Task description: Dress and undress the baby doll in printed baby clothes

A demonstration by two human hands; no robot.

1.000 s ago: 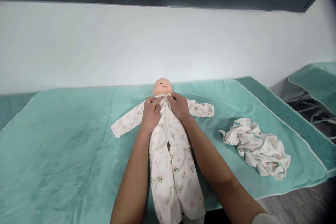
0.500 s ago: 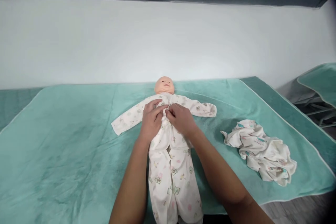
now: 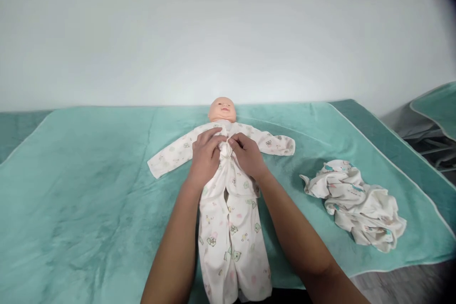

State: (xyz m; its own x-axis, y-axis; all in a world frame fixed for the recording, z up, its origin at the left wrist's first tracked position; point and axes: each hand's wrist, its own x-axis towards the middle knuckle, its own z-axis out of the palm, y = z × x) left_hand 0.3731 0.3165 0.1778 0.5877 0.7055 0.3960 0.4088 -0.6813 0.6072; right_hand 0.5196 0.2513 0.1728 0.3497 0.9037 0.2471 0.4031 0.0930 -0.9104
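Note:
A baby doll [image 3: 223,110] lies on its back, its head toward the wall. It wears a white printed baby shirt [image 3: 245,184] with both sleeves spread out, and matching trousers [image 3: 233,247]. My left hand [image 3: 207,154] is closed on the shirt front at the chest, thumb and index finger pinching near the middle opening. Opposite it, my right hand [image 3: 246,154] pinches the other side of the same opening. The fingertips of both hands nearly meet, and the cloth between them is gathered up. Whether a fastener is between the fingers is too small to tell.
A crumpled white printed cloth [image 3: 356,204] lies to the right of the doll. Green towelling [image 3: 89,190] covers the table under everything. A pale wall [image 3: 228,38] rises behind. Another green-covered surface [image 3: 438,109] stands at the far right.
Both hands have pinched and gathered the shirt front, which bunches up between the fingertips. My view has tilted slightly down.

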